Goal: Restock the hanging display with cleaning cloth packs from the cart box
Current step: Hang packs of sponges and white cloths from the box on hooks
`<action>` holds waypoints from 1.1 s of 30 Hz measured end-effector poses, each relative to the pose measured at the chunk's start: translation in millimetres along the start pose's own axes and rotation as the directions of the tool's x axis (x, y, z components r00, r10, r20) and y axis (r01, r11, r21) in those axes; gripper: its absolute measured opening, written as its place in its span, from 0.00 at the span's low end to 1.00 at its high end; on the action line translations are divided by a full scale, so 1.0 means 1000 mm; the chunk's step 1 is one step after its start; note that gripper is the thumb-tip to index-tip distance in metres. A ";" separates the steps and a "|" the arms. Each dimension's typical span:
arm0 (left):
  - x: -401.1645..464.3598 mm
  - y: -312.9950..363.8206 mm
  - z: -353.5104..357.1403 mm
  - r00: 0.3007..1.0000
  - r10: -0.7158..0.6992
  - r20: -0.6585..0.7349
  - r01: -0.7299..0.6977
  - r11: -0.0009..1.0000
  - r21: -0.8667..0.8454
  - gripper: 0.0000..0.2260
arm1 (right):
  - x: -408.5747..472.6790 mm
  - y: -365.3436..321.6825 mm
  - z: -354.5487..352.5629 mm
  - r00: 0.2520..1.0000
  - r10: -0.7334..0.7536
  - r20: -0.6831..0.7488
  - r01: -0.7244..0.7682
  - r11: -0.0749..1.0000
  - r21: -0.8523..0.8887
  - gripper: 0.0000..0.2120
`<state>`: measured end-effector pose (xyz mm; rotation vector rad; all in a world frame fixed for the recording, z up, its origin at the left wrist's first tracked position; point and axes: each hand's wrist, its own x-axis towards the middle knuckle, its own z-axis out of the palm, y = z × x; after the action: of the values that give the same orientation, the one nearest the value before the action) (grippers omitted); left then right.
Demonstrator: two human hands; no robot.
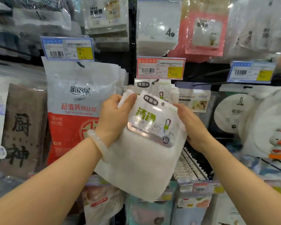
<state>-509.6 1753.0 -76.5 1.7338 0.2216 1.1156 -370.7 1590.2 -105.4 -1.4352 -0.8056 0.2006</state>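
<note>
Both hands are holding one cleaning cloth pack [146, 143] up in front of the hanging display. Left hand [115, 117], with a pale bangle [96, 141] on its wrist, is gripping the pack's upper left edge, thumb curled over the top corner and fingers hidden behind the plastic. Right hand [193, 127] is lying flat against the pack's right edge, fingers straight and close together, pressing rather than curling round it.

That pack is tilting, its top leaning right, and its hang hole is sitting just below and in front of a hook [155, 82] that is carrying a few matching packs [152, 88]. A red price tag [161, 67] is hanging directly above that hook, so the room over the pack's top edge is tight.

To the left, a steel wire ball bag [78, 111] is hanging close, its right edge just beside the left hand. A dark upright post [132, 46] is running between this bag and the hook. To the right, a small pale packet [196, 101] is hanging just beyond the right fingertips, with a round-labelled dark pack [232, 112] farther right. Below the right wrist, a bare ridged rail [191, 164] is jutting toward the near side, leaving open space there. The held pack's lower edge is overlapping the row of goods [152, 208] hanging underneath.
</note>
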 end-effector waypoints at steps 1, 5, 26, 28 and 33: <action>0.000 0.001 0.003 0.999 -0.008 -0.031 0.007 1.000 -0.029 0.10 | -0.003 -0.001 -0.006 0.996 0.068 0.065 -0.073 0.994 0.078 0.29; -0.007 -0.004 0.020 0.994 -0.045 -0.104 0.034 0.994 -0.106 0.09 | -0.010 -0.010 -0.024 0.993 0.081 0.088 -0.093 0.985 0.147 0.28; -0.004 -0.003 0.010 0.903 0.427 0.044 -0.422 0.864 0.275 0.24 | 0.001 -0.051 0.001 0.899 -0.428 -0.089 0.423 0.903 -0.072 0.18; -0.001 0.001 0.008 0.901 0.433 0.037 -0.426 0.862 0.273 0.24 | 0.003 -0.056 0.002 0.892 -0.445 -0.078 0.437 0.894 -0.100 0.18; 0.001 0.009 0.007 0.913 0.405 0.043 -0.398 0.865 0.304 0.25 | 0.009 -0.063 0.001 0.900 -0.433 -0.057 0.424 0.898 -0.120 0.17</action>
<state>-506.8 1745.2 -68.6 2.1101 0.0452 1.4641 -386.3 1585.7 -44.1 -1.3158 -1.0553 -0.2414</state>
